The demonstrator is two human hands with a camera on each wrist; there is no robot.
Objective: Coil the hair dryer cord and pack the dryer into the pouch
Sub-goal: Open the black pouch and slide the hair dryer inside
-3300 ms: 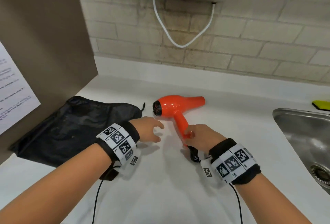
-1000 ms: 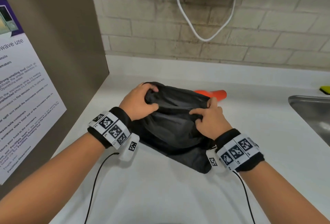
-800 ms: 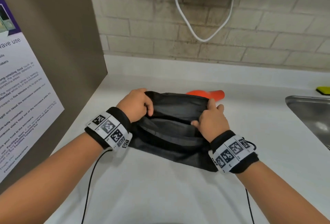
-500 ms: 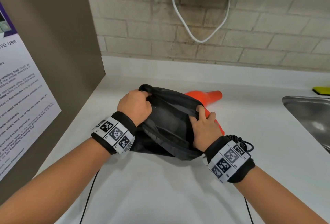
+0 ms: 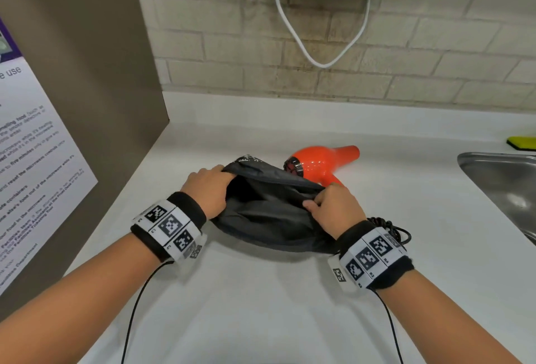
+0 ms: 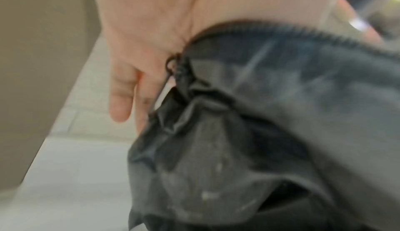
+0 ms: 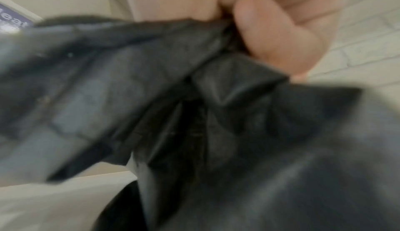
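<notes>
The black drawstring pouch lies on the white counter between my hands, its mouth stretched wide. My left hand grips the rim on the left; in the left wrist view the gathered rim runs under my palm. My right hand pinches the rim on the right; the right wrist view shows my thumb pressing on bunched fabric. The orange hair dryer lies just behind the pouch, nozzle pointing right. Its coiled black cord sits by my right wrist.
A brown side panel with a printed notice stands on the left. A steel sink is at the right, a yellow-green sponge behind it. A white cable hangs on the brick wall.
Both hands left the dryer, took the pouch and pulled its mouth wide in front of the dryer. In the last half second the pouch dropped lower, uncovering more of the dryer's body.
</notes>
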